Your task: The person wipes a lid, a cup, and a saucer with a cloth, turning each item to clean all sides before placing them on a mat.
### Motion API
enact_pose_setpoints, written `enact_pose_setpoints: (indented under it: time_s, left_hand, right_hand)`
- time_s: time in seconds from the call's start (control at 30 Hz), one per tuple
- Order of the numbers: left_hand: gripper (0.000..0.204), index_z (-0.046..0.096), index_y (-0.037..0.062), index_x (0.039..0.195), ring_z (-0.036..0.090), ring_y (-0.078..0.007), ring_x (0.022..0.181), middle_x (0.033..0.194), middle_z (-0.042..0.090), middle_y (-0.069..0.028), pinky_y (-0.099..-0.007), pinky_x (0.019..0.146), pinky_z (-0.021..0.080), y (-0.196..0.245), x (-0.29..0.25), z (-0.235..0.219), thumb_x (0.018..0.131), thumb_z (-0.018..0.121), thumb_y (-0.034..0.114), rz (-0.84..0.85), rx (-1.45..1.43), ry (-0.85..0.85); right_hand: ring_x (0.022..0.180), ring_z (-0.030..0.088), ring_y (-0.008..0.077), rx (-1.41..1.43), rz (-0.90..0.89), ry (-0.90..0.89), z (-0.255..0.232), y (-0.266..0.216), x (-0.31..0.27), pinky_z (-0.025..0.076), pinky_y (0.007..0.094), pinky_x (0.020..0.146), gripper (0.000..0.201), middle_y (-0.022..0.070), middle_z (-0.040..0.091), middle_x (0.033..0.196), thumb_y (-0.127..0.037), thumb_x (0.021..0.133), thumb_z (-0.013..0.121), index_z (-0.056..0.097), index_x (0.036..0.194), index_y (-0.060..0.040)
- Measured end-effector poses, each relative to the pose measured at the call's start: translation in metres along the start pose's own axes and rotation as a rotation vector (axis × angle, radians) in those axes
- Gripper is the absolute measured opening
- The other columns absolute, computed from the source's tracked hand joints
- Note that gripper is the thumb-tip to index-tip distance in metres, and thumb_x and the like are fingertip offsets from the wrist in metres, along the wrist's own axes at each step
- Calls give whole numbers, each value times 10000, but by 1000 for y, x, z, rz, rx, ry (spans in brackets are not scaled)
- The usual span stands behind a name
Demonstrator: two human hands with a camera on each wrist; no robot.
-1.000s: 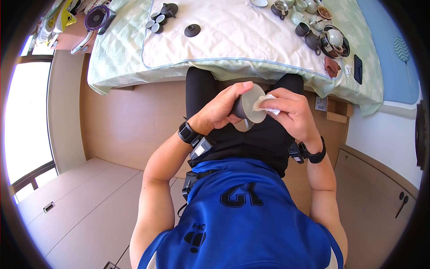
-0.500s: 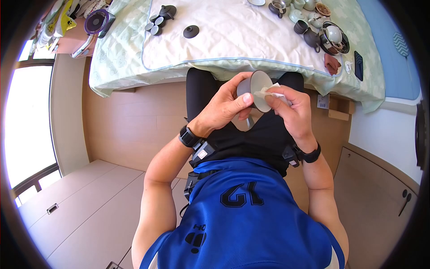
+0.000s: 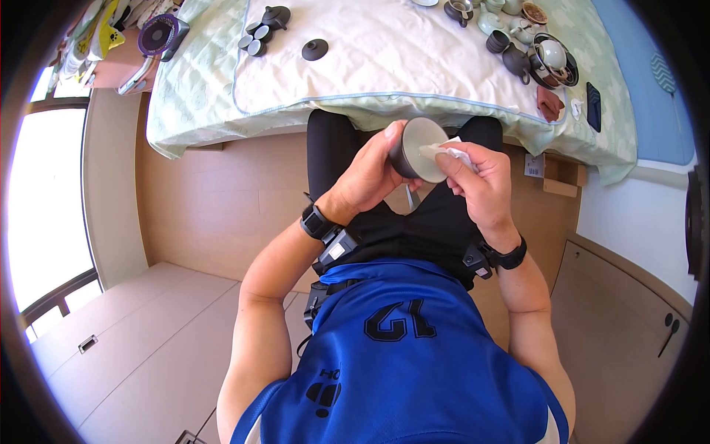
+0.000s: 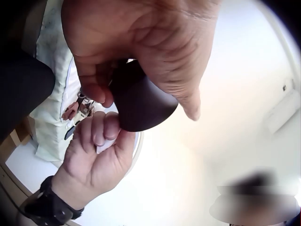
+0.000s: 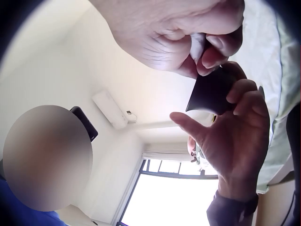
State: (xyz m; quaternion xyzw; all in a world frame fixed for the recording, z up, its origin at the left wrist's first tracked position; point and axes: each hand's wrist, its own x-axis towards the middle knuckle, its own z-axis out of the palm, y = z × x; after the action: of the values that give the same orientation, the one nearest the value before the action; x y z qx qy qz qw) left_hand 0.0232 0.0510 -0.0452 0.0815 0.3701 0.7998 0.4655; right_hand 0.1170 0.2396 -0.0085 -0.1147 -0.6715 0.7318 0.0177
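Note:
My left hand [image 3: 367,172] holds a cup [image 3: 400,159], dark outside and pale inside, tilted with its mouth toward the right hand. In the right wrist view its fingers curl round the dark cup [image 5: 211,89], while the thumb stands off the wall. My right hand [image 3: 484,181] pinches a crumpled white tissue [image 3: 460,155], whose front end reaches over the rim against the pale inside. From the left wrist view, the cup's dark outer wall [image 4: 143,106] hides its inside, and a bit of tissue [image 4: 105,145] shows between the right hand's fingers.
Beyond the knees is a bed-like surface with a white quilted cover [image 3: 370,70]. On it lie a dark lid [image 3: 315,49], a dark teapot [image 3: 276,17] with several small cups [image 3: 257,47], more teaware at right, a brown cloth [image 3: 549,103] and a phone [image 3: 594,107].
The left hand has turned the cup, its thumb coming over the front and then back toward the top rim. The right hand has moved slightly, keeping the tissue at the cup's inside.

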Motion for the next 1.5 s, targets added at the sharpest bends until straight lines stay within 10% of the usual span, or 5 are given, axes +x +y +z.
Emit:
enact_pose_setpoints:
  time_s: [0.13,0.63,0.77,1.1,1.5]
  left_hand:
    - [896,432,29,1536,659,-161,1076,1296,647,-77,-314,806,559,-2,-4,2,936,733,623,137,359,5]
    - [605,603,88,1316,559,-179,620,937,668,-130,-218,426,330,10,-10,-17,965,598,581,-401,-263,-153]
    - [663,604,99,1298,551,-219,571,925,671,-202,-215,375,321,0,-14,-19,1005,522,688,-443,-303,-172]
    - [567,641,127,1243,647,-231,639,920,680,-118,-225,385,386,-8,2,-6,1097,426,632,-463,-274,82]
    - [440,641,124,1207,560,-103,508,803,667,-14,-223,394,385,-2,-6,-9,1137,409,491,-420,-110,66]
  right_hand:
    - [653,549,36,16,-5,46,4,0,-1,431,216,574,216,2,697,792,-154,1012,752,795,1119,28]
    - [789,653,84,-253,-327,-338,-16,2,36,509,255,727,158,67,766,907,-61,983,740,779,1107,30]
    - [863,677,95,-232,-266,80,-9,2,34,529,246,775,219,80,767,989,-68,1007,714,753,1206,15]
    - [853,678,315,-526,-732,-254,19,-28,17,562,384,761,309,119,708,969,34,843,761,727,1146,-23]
    - [843,693,294,-605,-576,61,-5,-8,35,550,357,742,218,132,703,927,64,876,741,756,1084,2]
